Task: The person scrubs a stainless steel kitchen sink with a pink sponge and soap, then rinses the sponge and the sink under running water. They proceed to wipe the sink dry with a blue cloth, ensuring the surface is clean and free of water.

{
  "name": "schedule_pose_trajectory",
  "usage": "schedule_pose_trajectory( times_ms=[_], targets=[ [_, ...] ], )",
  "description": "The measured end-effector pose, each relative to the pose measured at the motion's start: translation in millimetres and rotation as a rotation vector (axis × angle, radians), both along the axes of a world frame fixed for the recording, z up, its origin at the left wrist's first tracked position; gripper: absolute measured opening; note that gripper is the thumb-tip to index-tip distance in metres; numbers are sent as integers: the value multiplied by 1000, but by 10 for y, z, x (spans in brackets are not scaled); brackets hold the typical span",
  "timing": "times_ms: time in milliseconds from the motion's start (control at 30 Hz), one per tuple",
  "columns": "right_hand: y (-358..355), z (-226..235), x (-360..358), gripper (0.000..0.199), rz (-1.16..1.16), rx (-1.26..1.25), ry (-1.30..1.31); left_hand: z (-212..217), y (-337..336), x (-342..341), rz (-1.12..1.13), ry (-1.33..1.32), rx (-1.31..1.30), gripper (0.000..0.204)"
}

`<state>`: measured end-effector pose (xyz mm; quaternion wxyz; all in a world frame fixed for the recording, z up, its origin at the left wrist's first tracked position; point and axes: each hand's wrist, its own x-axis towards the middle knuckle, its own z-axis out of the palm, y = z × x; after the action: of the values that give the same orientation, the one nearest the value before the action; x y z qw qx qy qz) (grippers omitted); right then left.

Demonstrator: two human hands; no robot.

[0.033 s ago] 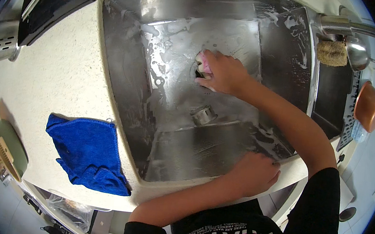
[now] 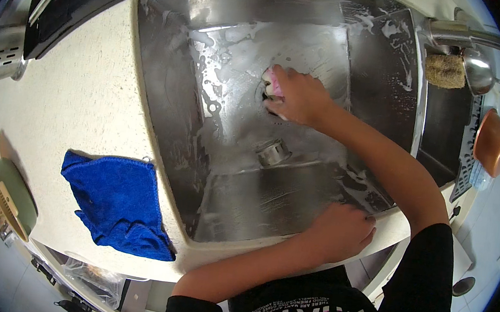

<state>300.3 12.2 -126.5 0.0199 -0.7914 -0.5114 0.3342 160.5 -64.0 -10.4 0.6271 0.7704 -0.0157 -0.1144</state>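
Note:
My right hand reaches into a wet stainless steel sink. Its fingers are wrapped round a pink and whitish sponge, pressed down at the dark drain opening, which hand and sponge partly cover. Nearer to me on the sink floor lies a small round metal drain strainer, apart from both hands. My left hand is closed in a fist at the sink's front rim, with nothing visible in it. White soap foam streaks the sink floor and walls.
A blue cloth lies on the counter left of the sink. Farther left stand a black tray and a green board. At the right are a tan sponge, a metal ladle and a copper-coloured bowl.
The right hand with the sponge shifts very slightly at the drain. The left fist and the strainer stay in place.

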Motion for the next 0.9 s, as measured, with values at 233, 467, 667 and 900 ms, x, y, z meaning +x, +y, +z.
schedule_pose_trajectory(
  times_ms=[233, 467, 667, 900],
  targets=[
    [284, -253, 421, 47, -349, 457, 466, -16, -5, -10, 22, 26, -23, 26],
    [559, -202, 477, 52, 478, 570, -196, 9, 23, 18, -54, 120, -33, 25],
    [297, -421, 736, 56, 705, 366, -308, -45, -68, -44, 120, 20, -45, 19],
    [361, -519, 486, 45, 730, 705, -688, -33, -145, -25, 124, -24, -2, 19]
  ],
)
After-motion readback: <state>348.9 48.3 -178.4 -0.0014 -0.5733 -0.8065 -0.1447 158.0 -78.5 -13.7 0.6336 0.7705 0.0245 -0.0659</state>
